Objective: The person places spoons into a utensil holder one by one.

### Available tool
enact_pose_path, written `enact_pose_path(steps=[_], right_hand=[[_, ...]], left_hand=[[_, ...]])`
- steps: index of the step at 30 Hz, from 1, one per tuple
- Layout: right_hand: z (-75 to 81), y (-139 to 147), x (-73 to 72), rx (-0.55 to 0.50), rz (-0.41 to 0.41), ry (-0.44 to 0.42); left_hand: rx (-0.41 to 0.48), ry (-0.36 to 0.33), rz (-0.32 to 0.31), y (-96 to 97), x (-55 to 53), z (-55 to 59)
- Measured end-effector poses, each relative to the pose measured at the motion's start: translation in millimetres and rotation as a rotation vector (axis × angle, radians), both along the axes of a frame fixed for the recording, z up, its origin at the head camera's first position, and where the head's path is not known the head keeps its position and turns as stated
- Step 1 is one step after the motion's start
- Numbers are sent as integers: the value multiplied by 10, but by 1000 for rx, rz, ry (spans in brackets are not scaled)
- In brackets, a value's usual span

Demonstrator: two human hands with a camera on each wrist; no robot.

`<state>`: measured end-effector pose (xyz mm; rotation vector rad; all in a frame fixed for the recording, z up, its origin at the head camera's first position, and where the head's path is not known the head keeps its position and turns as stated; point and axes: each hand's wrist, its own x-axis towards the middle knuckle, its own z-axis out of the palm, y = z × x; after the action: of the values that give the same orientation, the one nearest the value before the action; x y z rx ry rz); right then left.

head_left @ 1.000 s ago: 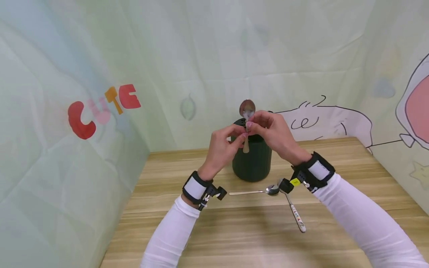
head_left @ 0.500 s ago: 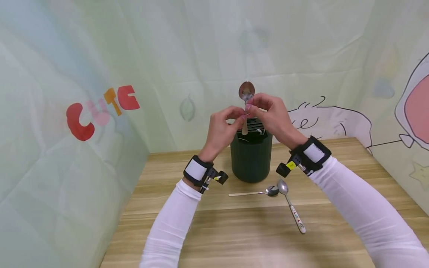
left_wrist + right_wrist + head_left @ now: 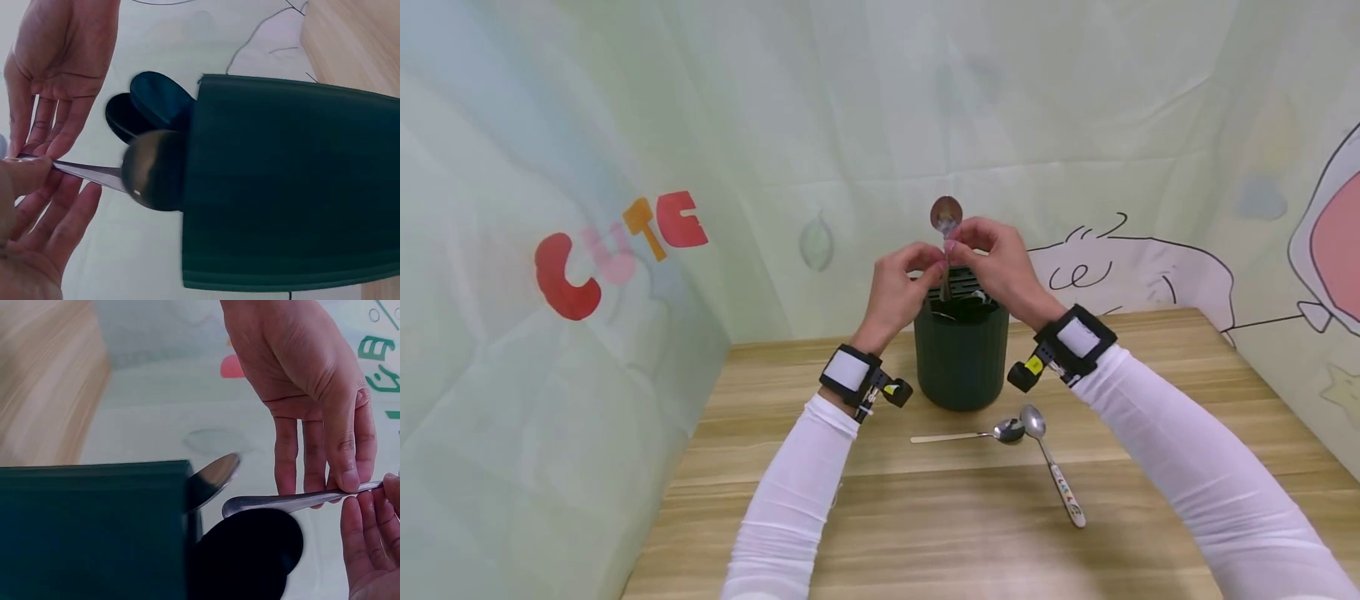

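Note:
Both hands pinch one metal spoon (image 3: pixel 946 215) over the dark green ribbed utensil holder (image 3: pixel 961 367), its bowl up and its handle pointing down. My left hand (image 3: pixel 895 292) is on the left side of the handle, and my right hand (image 3: pixel 1003 262) grips just under the bowl. Seen in the right wrist view, the held spoon's handle (image 3: pixel 275 504) widens toward a rounded end near the rim. Other spoon bowls stick out of the holder, such as a rounded spoon bowl (image 3: pixel 156 169) in the left wrist view and a tilted spoon bowl (image 3: pixel 219 478) in the right.
In front of the holder lie a spoon with a cream handle (image 3: pixel 947 437) and a spoon with a printed handle (image 3: pixel 1067 496), their bowls close together. The wooden table (image 3: pixel 880 533) is bordered by pale printed cloth (image 3: pixel 775 250) at the back and both sides.
Over the last second both hands have risen with the spoon from in front of the holder's mouth to above it. Since half a second ago the spoon's bowl has come down slightly.

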<state>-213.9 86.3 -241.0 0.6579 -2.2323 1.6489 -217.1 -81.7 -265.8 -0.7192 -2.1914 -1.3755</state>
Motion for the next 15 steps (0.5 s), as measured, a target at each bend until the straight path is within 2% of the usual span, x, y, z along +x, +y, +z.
enact_pose_path(steps=[8,11,15], right_hand=[[-168,8,-96,62,-46,-51],[-211,15,-129,63,-29,-60],[-238,36,-171,30,32,-57]], left_hand=[[-31,-73,-18,5,-113,-176],[-52,-106,-30,-16,-129,-213],[-86,-163,-58,-67,-134,-217]])
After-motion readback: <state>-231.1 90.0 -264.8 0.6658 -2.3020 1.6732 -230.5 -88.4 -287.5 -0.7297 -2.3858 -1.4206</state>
